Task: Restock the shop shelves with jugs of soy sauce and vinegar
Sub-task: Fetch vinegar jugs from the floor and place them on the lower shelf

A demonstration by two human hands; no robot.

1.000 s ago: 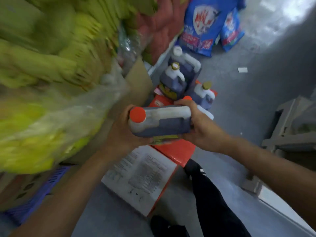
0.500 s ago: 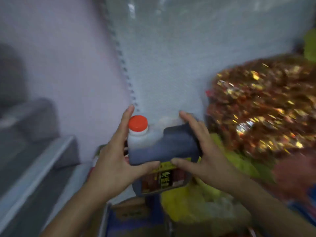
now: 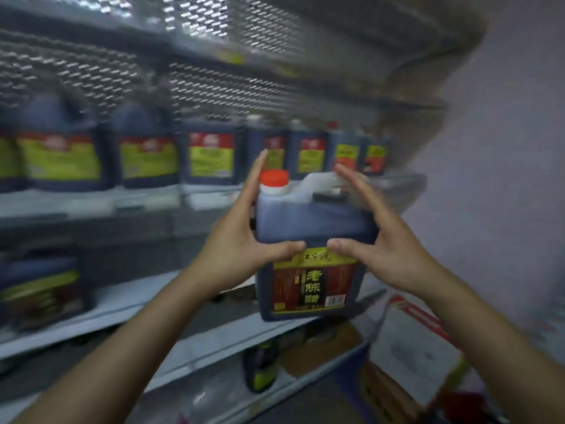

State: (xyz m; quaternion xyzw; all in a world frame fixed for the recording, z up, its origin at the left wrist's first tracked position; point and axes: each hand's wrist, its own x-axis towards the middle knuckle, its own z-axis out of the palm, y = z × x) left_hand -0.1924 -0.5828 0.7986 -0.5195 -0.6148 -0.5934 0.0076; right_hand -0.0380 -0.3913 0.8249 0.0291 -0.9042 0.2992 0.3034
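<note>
I hold a dark vinegar jug (image 3: 312, 221) upright in front of the shelves; it has a red cap, a white handle and a brown and yellow label. My left hand (image 3: 241, 240) presses its left side and my right hand (image 3: 382, 243) its right side, thumbs meeting on the front. Behind it, on the upper shelf (image 3: 91, 200), stands a row of several dark jugs with yellow-green labels (image 3: 211, 154). The right end of that shelf, behind the held jug, is partly hidden.
A lower shelf (image 3: 128, 301) holds a blurred dark jug (image 3: 39, 289) at the left. Below it stands a small dark bottle (image 3: 260, 368). A cardboard box (image 3: 412, 347) sits on the floor at the lower right. A pale wall (image 3: 504, 148) closes the right side.
I turned from the floor boxes and bagged goods to face the shelves. The jug went from lying sideways in my hands to upright and raised at upper-shelf height.
</note>
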